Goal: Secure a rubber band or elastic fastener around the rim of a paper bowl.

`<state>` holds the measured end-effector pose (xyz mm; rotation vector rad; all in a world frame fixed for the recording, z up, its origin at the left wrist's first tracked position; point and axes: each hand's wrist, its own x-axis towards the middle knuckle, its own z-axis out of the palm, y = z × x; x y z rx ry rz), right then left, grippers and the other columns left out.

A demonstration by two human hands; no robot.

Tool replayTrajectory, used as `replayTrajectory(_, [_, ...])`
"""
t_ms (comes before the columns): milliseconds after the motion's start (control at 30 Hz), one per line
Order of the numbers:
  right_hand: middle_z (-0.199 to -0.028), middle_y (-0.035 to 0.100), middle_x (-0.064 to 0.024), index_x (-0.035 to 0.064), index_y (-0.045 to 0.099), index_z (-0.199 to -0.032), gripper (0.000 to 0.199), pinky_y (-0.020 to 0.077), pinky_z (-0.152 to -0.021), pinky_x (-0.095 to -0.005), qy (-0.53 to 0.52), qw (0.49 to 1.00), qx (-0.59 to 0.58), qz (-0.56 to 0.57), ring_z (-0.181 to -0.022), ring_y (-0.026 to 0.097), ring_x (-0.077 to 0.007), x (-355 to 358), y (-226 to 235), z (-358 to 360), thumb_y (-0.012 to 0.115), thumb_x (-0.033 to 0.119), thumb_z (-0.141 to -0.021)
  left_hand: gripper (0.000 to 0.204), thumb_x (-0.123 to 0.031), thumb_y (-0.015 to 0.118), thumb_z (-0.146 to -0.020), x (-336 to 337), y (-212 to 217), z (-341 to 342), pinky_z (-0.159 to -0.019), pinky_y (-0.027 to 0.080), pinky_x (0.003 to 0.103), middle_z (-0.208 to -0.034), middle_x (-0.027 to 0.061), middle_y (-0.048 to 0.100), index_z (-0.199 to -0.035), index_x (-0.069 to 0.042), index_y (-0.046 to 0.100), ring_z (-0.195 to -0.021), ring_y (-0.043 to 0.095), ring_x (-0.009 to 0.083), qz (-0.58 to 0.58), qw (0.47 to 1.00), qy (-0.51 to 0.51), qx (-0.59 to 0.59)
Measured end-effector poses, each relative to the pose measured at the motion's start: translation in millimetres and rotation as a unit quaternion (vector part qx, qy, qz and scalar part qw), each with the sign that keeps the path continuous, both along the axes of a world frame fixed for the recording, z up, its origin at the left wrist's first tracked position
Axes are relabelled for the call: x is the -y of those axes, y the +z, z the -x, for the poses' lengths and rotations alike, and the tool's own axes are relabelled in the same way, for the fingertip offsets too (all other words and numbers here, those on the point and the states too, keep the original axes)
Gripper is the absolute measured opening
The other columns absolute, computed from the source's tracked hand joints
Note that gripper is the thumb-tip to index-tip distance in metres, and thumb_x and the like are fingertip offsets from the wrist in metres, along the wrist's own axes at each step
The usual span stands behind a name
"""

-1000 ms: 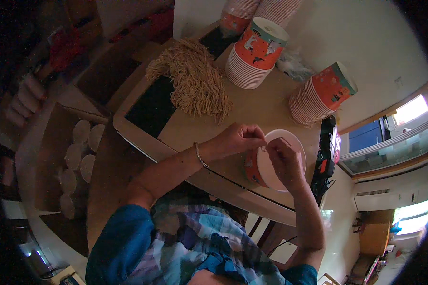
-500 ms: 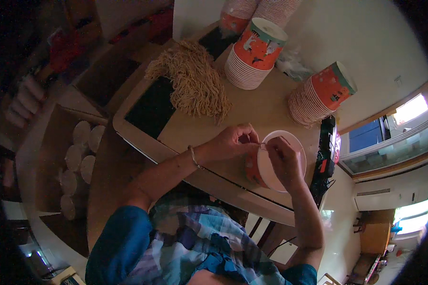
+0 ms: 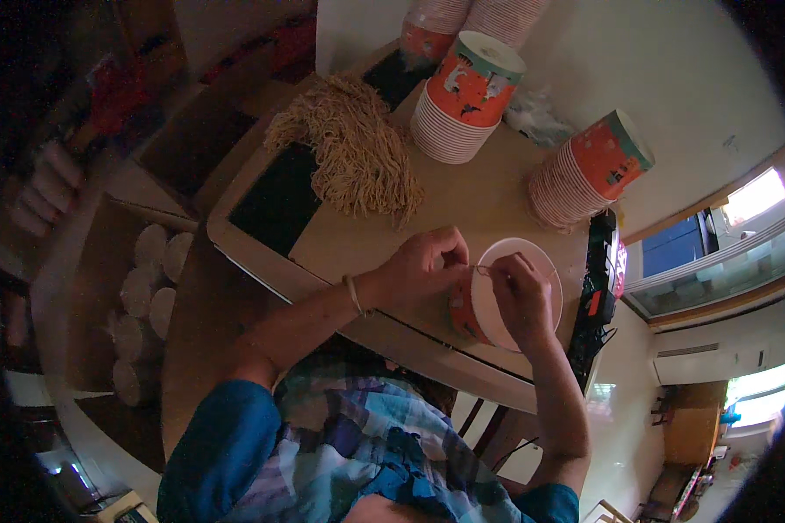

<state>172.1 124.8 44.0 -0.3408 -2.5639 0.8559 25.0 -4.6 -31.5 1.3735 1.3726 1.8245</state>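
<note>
A white-lined paper bucket point(image 3: 490, 315) with an orange printed side lies tilted near the right front of the table, its mouth toward me. Just left of its rim, my left hand point(image 3: 426, 264) is closed in a pinch on one end of a thin string point(image 3: 477, 268). My right hand point(image 3: 523, 288) reaches across the bucket's mouth, its fingers also pinched on the string. A short stretch of string with a small loop shows between the two hands. Whether it is fixed to the bucket I cannot tell.
A tan heap of loose strings point(image 3: 349, 157) lies at the table's left. Nested buckets stand in a middle stack point(image 3: 458, 109) and a right stack point(image 3: 584, 174), with wrapped stacks point(image 3: 506, 19) behind. A floor carton point(image 3: 96, 288) holds several pale rolls. A black power strip point(image 3: 595, 288) borders the right edge.
My hands have drawn slightly apart, the left one moving a little left. More of the string now shows between them. The bucket stays in about the same place.
</note>
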Motion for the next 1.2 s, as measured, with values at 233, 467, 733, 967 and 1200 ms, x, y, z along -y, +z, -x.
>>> replayTrajectory(233, [-0.087, 0.061, -0.0165, 0.0015, 0.060, -0.089, 0.006, 0.0500, -0.067, -0.0375, 0.029, 0.999, -0.017, -0.009, -0.079, 0.062, -0.0369, 2.7, 4.9, -4.9, 0.060, -0.001, -0.084, 0.011, -0.005, 0.061, -0.086, 10.6, -7.8, -1.0, -0.073, 0.049, 0.029, -0.093, 0.0068, 0.055, -0.095, -0.003, 0.054, -0.082, 0.056, 0.0149, 0.026, 0.992, 0.056, -0.112])
replayTrajectory(467, [-0.090, 0.062, -0.0155, 0.0026, 0.061, -0.092, 0.010, 0.0506, -0.068, -0.0365, 0.032, 0.999, -0.022, -0.003, -0.081, 0.063, -0.0353, 2.6, 2.2, -3.7, 0.060, -0.003, -0.084, 0.026, -0.018, 0.067, -0.088, 8.3, 9.7, -7.2, -0.076, 0.051, 0.030, -0.102, 0.0035, 0.057, -0.109, -0.005, 0.056, -0.087, 0.057, 0.0123, 0.033, 0.998, 0.041, -0.042])
replayTrajectory(733, [-0.091, 0.063, -0.0153, 0.0023, 0.061, -0.092, 0.009, 0.0512, -0.067, -0.0374, 0.024, 0.999, -0.035, 0.025, -0.081, 0.064, -0.0349, 7.1, 2.9, -2.5, 0.060, -0.001, -0.084, 0.022, -0.017, 0.065, -0.090, 3.2, 10.5, -9.7, -0.073, 0.051, 0.026, -0.095, 0.0015, 0.058, -0.106, -0.005, 0.055, -0.081, 0.057, 0.0087, 0.050, 0.998, -0.015, 0.033])
replayTrajectory(967, [-0.090, 0.063, -0.0167, 0.0021, 0.061, -0.091, 0.005, 0.0504, -0.067, -0.0395, 0.031, 0.999, -0.025, 0.015, -0.080, 0.063, -0.0365, 8.8, 2.9, 2.7, 0.060, 0.003, -0.086, 0.015, -0.013, 0.066, -0.089, -0.9, 7.2, -8.8, -0.072, 0.050, 0.024, -0.093, 0.0002, 0.059, -0.099, -0.005, 0.057, -0.081, 0.058, 0.0066, 0.043, 0.997, -0.018, 0.069])
replayTrajectory(1200, [-0.089, 0.062, -0.0168, 0.0019, 0.060, -0.090, 0.004, 0.0504, -0.067, -0.0393, 0.028, 0.999, -0.025, 0.015, -0.080, 0.063, -0.0358, 4.0, -2.5, 0.8, 0.059, 0.003, -0.086, 0.014, -0.010, 0.067, -0.088, -3.6, 0.6, -4.4, -0.076, 0.050, 0.024, -0.094, -0.0003, 0.061, -0.098, -0.005, 0.058, -0.083, 0.058, 0.0061, 0.017, 0.990, -0.049, 0.134])
